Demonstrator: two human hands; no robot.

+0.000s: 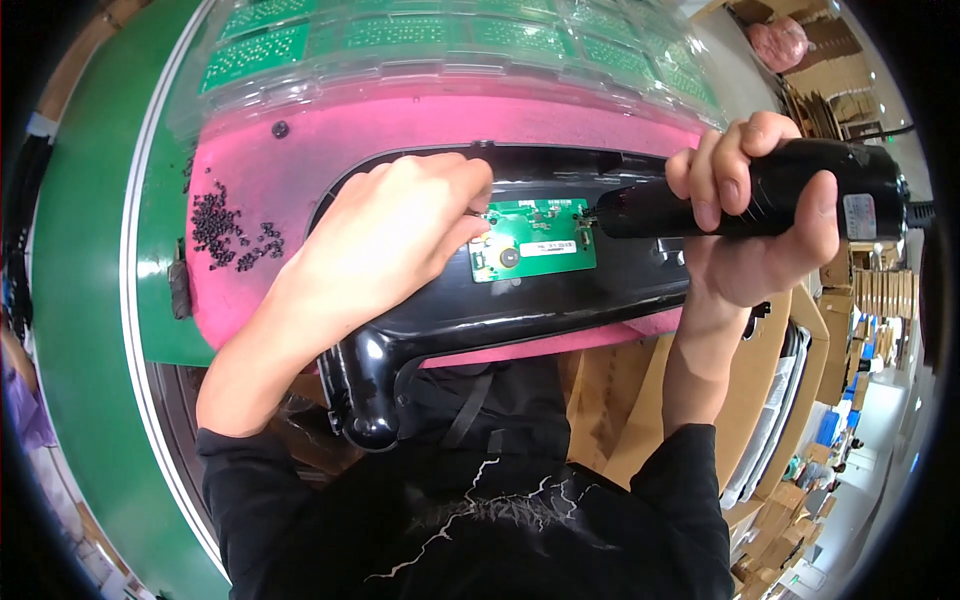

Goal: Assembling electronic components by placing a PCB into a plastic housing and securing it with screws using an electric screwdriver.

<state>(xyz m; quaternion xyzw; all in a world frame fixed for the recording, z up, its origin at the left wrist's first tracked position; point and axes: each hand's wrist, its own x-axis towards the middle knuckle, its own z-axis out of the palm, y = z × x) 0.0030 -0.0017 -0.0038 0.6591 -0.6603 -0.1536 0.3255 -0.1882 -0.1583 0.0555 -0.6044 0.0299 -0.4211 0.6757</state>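
A green circuit board (545, 212) with a white label and a round coin-like part lies inside a glossy black plastic housing (500, 325). My right hand (735, 215) wraps round a black electric screwdriver (820, 190), held almost level. Its narrow end points left and meets the board's right edge. At the opposite end of the board, my left hand (400, 225) has thumb and forefinger pinched together by the upper left corner. Whatever lies between those fingertips is too small or hidden to make out. The left wrist reaches across the housing's curved left side.
Beneath the housing is a pink mat (370, 120) on a green table (95, 210). Small black screws (215, 228) lie scattered at the mat's left. Clear plastic trays (420, 75) with green boards stand behind. Cardboard boxes (870, 295) are stacked far right.
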